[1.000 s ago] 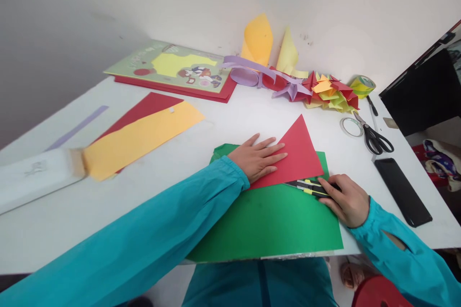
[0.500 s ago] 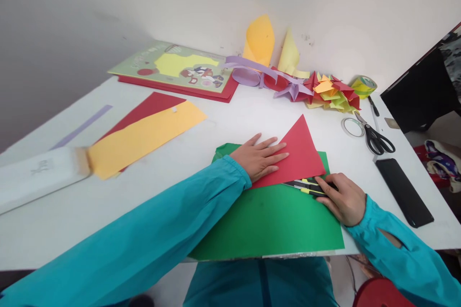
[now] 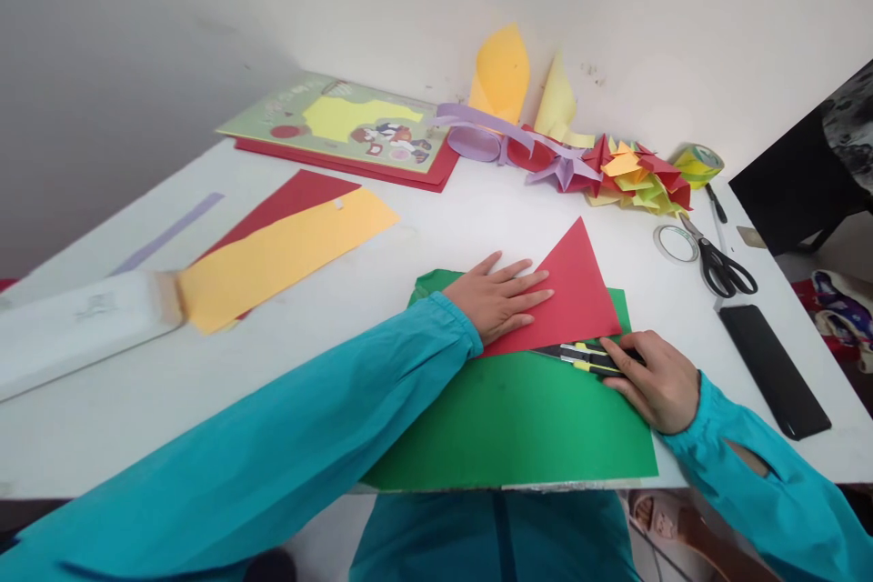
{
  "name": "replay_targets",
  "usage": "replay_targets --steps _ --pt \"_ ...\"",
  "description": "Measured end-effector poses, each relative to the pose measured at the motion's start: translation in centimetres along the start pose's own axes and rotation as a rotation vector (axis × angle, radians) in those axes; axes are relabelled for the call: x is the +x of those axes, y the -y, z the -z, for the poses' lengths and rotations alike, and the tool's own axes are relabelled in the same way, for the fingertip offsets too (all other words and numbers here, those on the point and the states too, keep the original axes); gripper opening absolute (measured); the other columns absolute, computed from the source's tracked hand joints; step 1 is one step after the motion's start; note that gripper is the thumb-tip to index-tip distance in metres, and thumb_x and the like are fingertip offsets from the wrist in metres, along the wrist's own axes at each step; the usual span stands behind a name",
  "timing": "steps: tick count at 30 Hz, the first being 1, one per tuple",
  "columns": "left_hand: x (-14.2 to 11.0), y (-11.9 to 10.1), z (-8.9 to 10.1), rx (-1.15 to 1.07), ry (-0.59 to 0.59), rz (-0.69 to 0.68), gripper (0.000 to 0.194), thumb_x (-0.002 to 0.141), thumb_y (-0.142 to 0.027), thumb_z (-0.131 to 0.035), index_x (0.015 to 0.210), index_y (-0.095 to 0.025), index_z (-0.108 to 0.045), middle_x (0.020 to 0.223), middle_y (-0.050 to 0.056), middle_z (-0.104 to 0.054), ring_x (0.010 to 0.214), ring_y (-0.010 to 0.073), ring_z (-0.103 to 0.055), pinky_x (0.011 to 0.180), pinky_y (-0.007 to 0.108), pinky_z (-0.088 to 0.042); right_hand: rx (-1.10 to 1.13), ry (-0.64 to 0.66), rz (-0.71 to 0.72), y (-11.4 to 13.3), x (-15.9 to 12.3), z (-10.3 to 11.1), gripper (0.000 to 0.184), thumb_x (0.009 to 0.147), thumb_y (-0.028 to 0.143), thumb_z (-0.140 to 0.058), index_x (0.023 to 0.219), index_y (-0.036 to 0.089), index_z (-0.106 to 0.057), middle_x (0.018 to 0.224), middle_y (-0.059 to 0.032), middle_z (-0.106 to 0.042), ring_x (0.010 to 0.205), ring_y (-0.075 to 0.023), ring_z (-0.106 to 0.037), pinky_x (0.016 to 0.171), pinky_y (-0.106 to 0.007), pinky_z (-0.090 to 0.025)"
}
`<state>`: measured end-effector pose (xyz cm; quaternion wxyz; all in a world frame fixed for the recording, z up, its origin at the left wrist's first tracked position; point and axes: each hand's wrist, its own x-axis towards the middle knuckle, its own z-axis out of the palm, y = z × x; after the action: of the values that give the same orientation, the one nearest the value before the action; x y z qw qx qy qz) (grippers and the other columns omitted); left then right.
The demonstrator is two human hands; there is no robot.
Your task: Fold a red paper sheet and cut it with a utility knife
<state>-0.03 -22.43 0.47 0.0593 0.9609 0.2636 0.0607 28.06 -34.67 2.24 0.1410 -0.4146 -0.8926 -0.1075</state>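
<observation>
My left hand [image 3: 501,296] lies flat with fingers spread on a folded red sheet of paper [image 3: 579,286], pressing it down. The red paper comes to a point at the far side and rests on a green sheet [image 3: 518,427]. In my right hand [image 3: 658,379] is a black and yellow utility knife [image 3: 587,357], held low. Its blade lies along the near folded edge of the red paper, pointing left; the tip is at or just under that edge, I cannot tell which.
Scissors [image 3: 724,270], a tape roll [image 3: 677,244] and a black flat case [image 3: 776,370] lie at the right. Folded paper shapes [image 3: 637,177] stand along the wall. At the left are a picture book [image 3: 327,123], orange paper [image 3: 286,259] and a white box [image 3: 88,327].
The view has shifted slightly, so the table items sit a little further right. Both hands and the knife keep nearly the same place on the paper.
</observation>
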Motion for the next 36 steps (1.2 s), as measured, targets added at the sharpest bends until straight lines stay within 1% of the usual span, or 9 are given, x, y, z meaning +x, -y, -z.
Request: replay_targets --steps 5,9,14,19,26,32,36 --pt "-0.1 0.2 -0.1 -0.007 -0.006 -0.007 0.047 0.097 -0.046 -0.026 0.143 -0.033 -0.026 0.151 0.0 -0.027 0.14 0.0233 -0.019 0.112 0.051 -0.006 -0.032 -0.007 -0.004 0.1 0.2 -0.1 0.04 0.092 0.036 -0.044 0.123 0.014 -0.053 0.093 -0.0118 -0.057 0.082 -0.022 -0.052 0.067 -0.034 -0.047" --pt "-0.2 0.3 -0.1 -0.003 -0.012 -0.018 0.048 0.098 -0.047 -0.022 0.143 -0.033 -0.024 0.152 0.0 -0.025 0.141 0.0235 -0.018 0.112 0.051 -0.005 -0.037 -0.009 0.007 0.4 0.5 -0.2 0.039 0.092 0.036 -0.045 0.122 0.013 -0.053 0.093 -0.0119 -0.056 0.082 -0.0218 -0.052 0.066 -0.033 -0.047" --pt "-0.1 0.0 -0.1 0.007 0.001 -0.006 0.048 0.097 -0.047 -0.023 0.143 -0.032 -0.026 0.151 0.0 -0.027 0.14 0.0246 -0.02 0.111 0.052 -0.005 -0.024 -0.008 0.036 0.4 0.7 0.0 0.038 0.091 0.034 -0.047 0.121 0.011 -0.053 0.092 -0.0121 -0.056 0.082 -0.022 -0.052 0.066 -0.033 -0.046" --pt "0.0 0.0 -0.6 0.061 -0.041 0.018 0.047 0.097 -0.048 -0.027 0.142 -0.035 -0.027 0.15 -0.001 -0.03 0.14 0.0223 -0.021 0.111 0.049 -0.005 -0.051 -0.019 0.056 0.7 1.3 0.0 0.038 0.092 0.035 -0.046 0.119 0.01 -0.054 0.09 -0.0121 -0.056 0.081 -0.0221 -0.051 0.064 -0.033 -0.046" --pt "0.0 0.1 -1.0 0.085 -0.065 0.008 0.048 0.097 -0.049 -0.024 0.142 -0.035 -0.027 0.15 -0.002 -0.03 0.139 0.0222 -0.022 0.111 0.049 -0.006 -0.053 -0.013 0.08 0.6 1.4 0.0 0.038 0.092 0.034 -0.044 0.119 0.009 -0.054 0.091 -0.0121 -0.055 0.08 -0.0214 -0.051 0.064 -0.032 -0.044" --pt "0.1 0.1 -1.1 0.094 -0.078 0.004 0.049 0.097 -0.051 -0.018 0.142 -0.034 -0.028 0.15 -0.002 -0.03 0.139 0.0224 -0.023 0.111 0.05 -0.007 -0.067 -0.041 0.104 1.1 2.1 0.0 0.037 0.092 0.034 -0.045 0.114 0.007 -0.056 0.088 -0.0122 -0.054 0.079 -0.0212 -0.05 0.063 -0.031 -0.045" --pt "0.1 0.1 -1.1 0.09 -0.074 0.009 0.049 0.096 -0.051 -0.018 0.142 -0.035 -0.028 0.149 -0.003 -0.031 0.139 0.0218 -0.023 0.111 0.049 -0.008 -0.067 -0.033 0.112 1.2 2.2 0.1 0.038 0.093 0.035 -0.043 0.115 0.007 -0.055 0.089 -0.0116 -0.054 0.078 -0.0205 -0.05 0.064 -0.031 -0.045"
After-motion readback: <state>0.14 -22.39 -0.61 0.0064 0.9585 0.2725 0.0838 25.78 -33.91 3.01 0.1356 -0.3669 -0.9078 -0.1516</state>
